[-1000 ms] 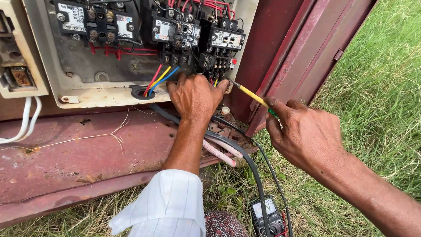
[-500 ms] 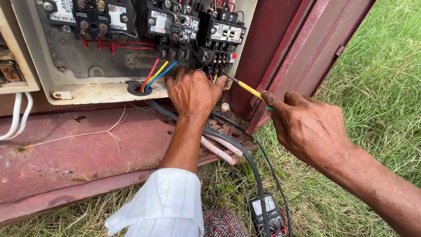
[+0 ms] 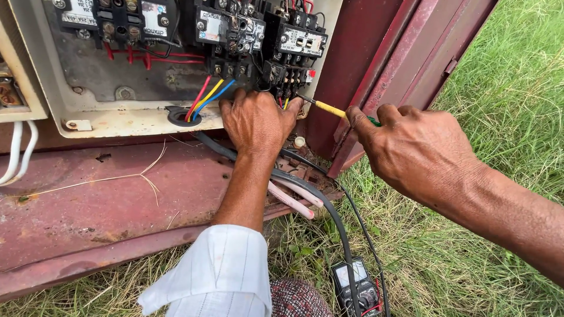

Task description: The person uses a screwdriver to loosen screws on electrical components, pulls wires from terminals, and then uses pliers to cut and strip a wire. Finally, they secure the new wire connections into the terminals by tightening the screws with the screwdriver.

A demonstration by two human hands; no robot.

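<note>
The right hand [image 3: 420, 149] is closed around a yellow-shafted screwdriver [image 3: 330, 109], its tip set at the terminals under the black contactor [image 3: 294, 56] on the far right of the pale panel [image 3: 117, 120]; the left hand [image 3: 255, 120], fingers curled, steadies the wires just below the same block. The step looks like working a terminal screw, so the next move calls for keeping the tip seated and square. The panel sits in a rusty red steel cabinet [image 3: 88, 205] outdoors, with grass [image 3: 499, 105] to the right and a handheld meter [image 3: 355, 287] lying near.
</note>
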